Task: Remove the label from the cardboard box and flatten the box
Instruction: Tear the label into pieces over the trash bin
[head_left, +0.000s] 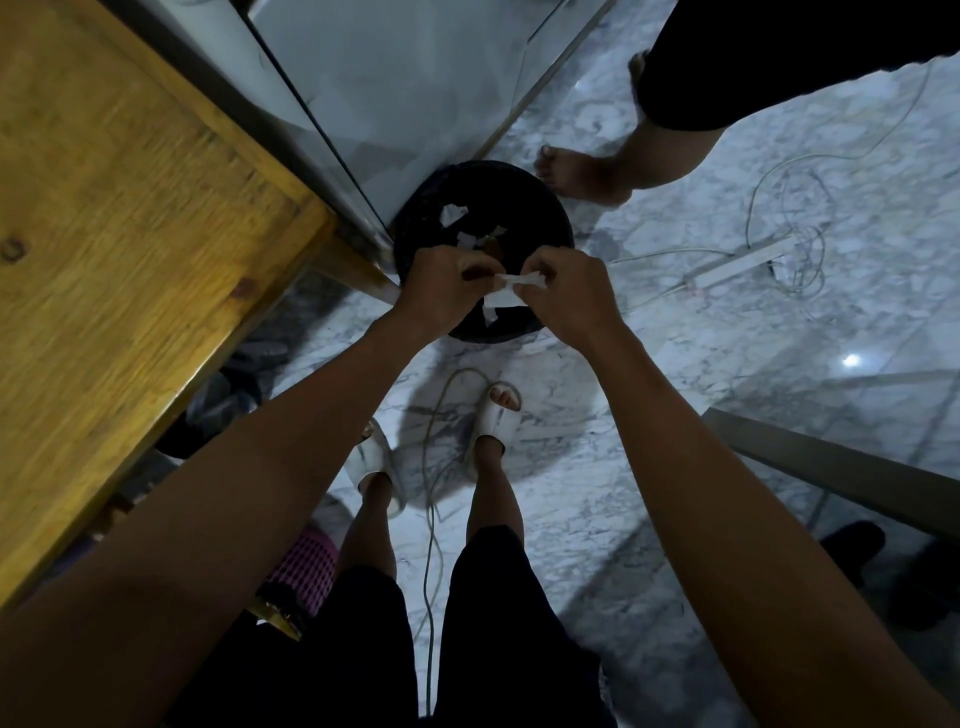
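Your hands are held together above the round black waste bin (550, 218) that stands on the white marble-patterned floor (701, 332). Your left hand (441, 283) is curled, its fingertips drawn in toward the right hand; whether it actually touches the paper cannot be told. Your right hand (566, 291) pinches the crumpled strip of white paper label (511, 291), which hangs between the two hands directly over the bin's opening. Several smaller torn white label scraps (453, 214) lie inside the bin against its dark lining. The cardboard box itself is nowhere in view. The yellow-brown wooden table (130, 249) occupies your left side, its corner close to the bin, and a pale glossy cabinet panel (405, 93) rises behind the bin. Your feet, in white open-toed slippers (498, 415), stand just short of the bin, with a thin pale cable (431, 467) trailing across the floor between them. A white power strip (737, 267) with tangled cords lies on the floor to the right of the bin. A second person's bare foot (576, 174) rests on the floor beyond the bin's far right rim.
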